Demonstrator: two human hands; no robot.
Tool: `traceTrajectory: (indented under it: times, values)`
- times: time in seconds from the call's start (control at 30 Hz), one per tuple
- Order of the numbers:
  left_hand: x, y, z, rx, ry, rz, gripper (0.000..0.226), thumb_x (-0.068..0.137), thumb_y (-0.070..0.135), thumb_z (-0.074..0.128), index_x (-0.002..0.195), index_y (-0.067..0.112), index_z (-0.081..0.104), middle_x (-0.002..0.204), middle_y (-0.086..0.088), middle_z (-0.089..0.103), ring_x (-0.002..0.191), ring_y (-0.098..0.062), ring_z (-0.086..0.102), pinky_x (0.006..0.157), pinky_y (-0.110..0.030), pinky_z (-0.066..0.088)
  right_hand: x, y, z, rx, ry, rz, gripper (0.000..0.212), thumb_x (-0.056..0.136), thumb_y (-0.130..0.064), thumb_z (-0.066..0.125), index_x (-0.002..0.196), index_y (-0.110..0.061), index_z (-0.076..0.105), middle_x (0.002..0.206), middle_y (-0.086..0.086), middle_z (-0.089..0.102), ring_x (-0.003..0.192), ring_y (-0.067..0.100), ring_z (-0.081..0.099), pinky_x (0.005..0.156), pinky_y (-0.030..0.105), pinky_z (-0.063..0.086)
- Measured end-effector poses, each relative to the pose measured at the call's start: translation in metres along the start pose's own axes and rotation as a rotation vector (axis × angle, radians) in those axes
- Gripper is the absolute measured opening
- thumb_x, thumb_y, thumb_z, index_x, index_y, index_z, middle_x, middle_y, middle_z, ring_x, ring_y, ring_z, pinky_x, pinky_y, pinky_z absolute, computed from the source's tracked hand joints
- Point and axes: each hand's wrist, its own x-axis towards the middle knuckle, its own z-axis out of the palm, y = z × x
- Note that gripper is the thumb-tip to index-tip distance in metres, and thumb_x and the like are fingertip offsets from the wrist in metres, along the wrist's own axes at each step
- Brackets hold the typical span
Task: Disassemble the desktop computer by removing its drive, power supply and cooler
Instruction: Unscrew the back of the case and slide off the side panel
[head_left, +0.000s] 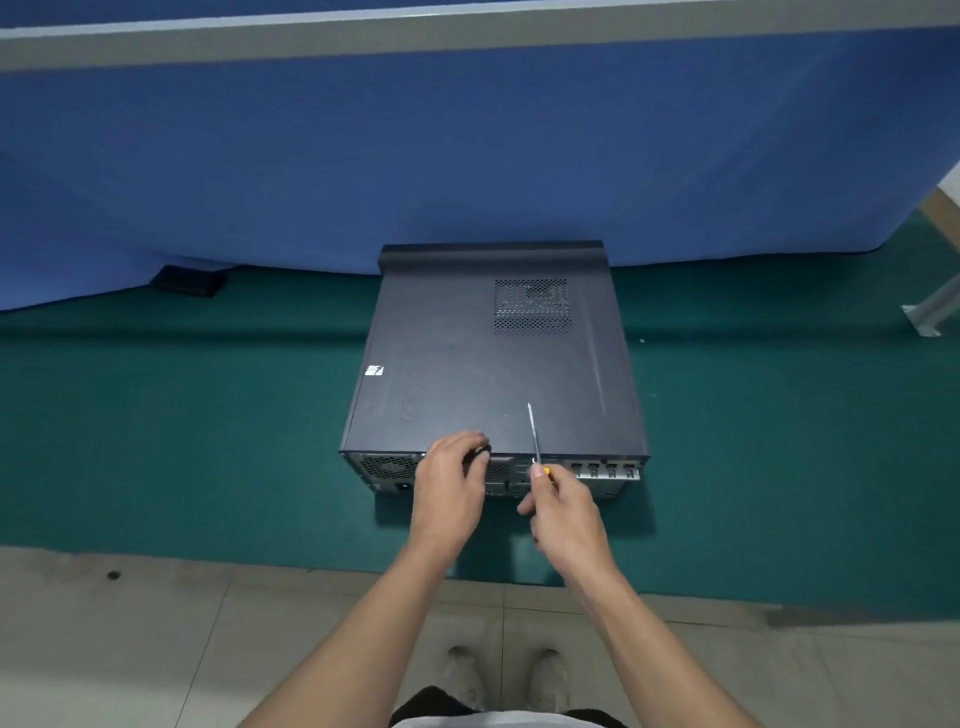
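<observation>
Case: one dark grey rectangular metal computer case (488, 364), smooth lid on, lying flat at centre on the green felt-like mat (208, 441).
Lid: one perforated square vent (532, 306) at 1 o'clock.
Left hand (452, 483): fingers curled over the case's 6 o'clock rear edge.
Right hand (563, 512): pinches one yellow-handled thin steel screwdriver (534, 436), shaft pointing to 12 o'clock.
Room: mat stretches wide at 3 and 9 o'clock; blue cloth partition (467, 156) stands close at 12 o'clock.
</observation>
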Motion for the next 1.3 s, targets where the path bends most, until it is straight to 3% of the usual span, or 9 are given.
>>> traceTrajectory:
  times: [0.1,0.17,0.27,0.37,0.43,0.57,0.87,1.3]
  values:
    - [-0.003,0.001,-0.008,-0.15,0.156,-0.241,0.01,0.092,0.02,0.065,0.095,0.014,0.073,0.087,0.006,0.07,0.091,-0.016,0.064,0.076,-0.015,0.039,-0.008,0.002,0.012,0.039,-0.092,0.009,0.026,0.101,-0.037,0.04,0.085,-0.021,0.054,0.068,-0.004,0.063,0.057,0.013,0.049,0.066,0.037,0.043]
    - [-0.002,-0.006,-0.014,-0.233,0.223,-0.432,0.013,0.091,0.026,0.067,0.082,0.016,0.068,0.074,0.01,0.065,0.084,-0.019,0.064,0.072,-0.021,0.039,-0.015,0.002,0.022,0.099,-0.15,0.05,0.021,0.1,-0.036,0.042,0.089,-0.022,0.052,0.07,-0.003,0.063,0.058,0.013,0.047,0.065,0.036,0.041]
    - [0.005,-0.02,-0.024,-0.538,0.219,-0.718,0.027,0.093,0.026,0.066,0.073,0.008,0.064,0.073,-0.006,0.065,0.074,-0.024,0.062,0.075,-0.032,0.052,-0.028,0.001,0.039,0.243,-0.224,0.14,0.022,0.101,-0.031,0.043,0.091,-0.014,0.053,0.066,-0.002,0.062,0.049,0.01,0.046,0.05,0.029,0.04]
    - [0.009,-0.032,-0.035,-0.809,0.086,-0.886,0.029,0.096,0.028,0.062,0.086,0.001,0.065,0.083,-0.013,0.07,0.075,-0.023,0.067,0.072,-0.03,0.056,-0.037,-0.004,0.055,0.254,-0.271,0.196,0.022,0.102,-0.026,0.041,0.091,-0.012,0.055,0.07,0.0,0.064,0.045,0.007,0.046,0.043,0.022,0.036]
    - [0.011,-0.039,-0.04,-0.846,-0.014,-0.888,0.033,0.097,0.031,0.059,0.096,-0.001,0.064,0.091,-0.015,0.07,0.083,-0.025,0.069,0.073,-0.03,0.056,-0.041,-0.006,0.065,0.264,-0.269,0.221,0.024,0.103,-0.025,0.04,0.092,-0.011,0.056,0.073,0.002,0.063,0.043,0.007,0.042,0.041,0.021,0.032]
    - [0.017,-0.044,-0.047,-0.925,-0.115,-0.901,0.036,0.1,0.028,0.055,0.096,-0.007,0.062,0.096,-0.021,0.069,0.086,-0.028,0.069,0.069,-0.032,0.056,-0.048,-0.012,0.082,0.386,-0.229,0.282,0.025,0.103,-0.026,0.04,0.093,-0.009,0.056,0.073,0.003,0.053,0.042,0.007,0.032,0.042,0.021,0.023]
    - [0.028,-0.048,-0.051,-1.051,-0.279,-0.912,0.037,0.103,0.025,0.047,0.101,-0.011,0.056,0.094,-0.028,0.068,0.08,-0.033,0.071,0.066,-0.037,0.059,-0.053,-0.012,0.114,0.515,-0.111,0.365,0.027,0.102,-0.032,0.042,0.09,-0.01,0.053,0.06,-0.004,0.039,0.041,0.005,0.024,0.038,0.02,0.018]
    - [0.032,-0.05,-0.054,-1.001,-0.296,-0.906,0.036,0.103,0.022,0.048,0.097,-0.011,0.059,0.088,-0.026,0.07,0.071,-0.029,0.072,0.058,-0.032,0.06,-0.053,-0.018,0.124,0.666,-0.079,0.389,0.029,0.104,-0.029,0.038,0.088,-0.008,0.049,0.055,-0.004,0.032,0.04,0.006,0.019,0.036,0.017,0.011]
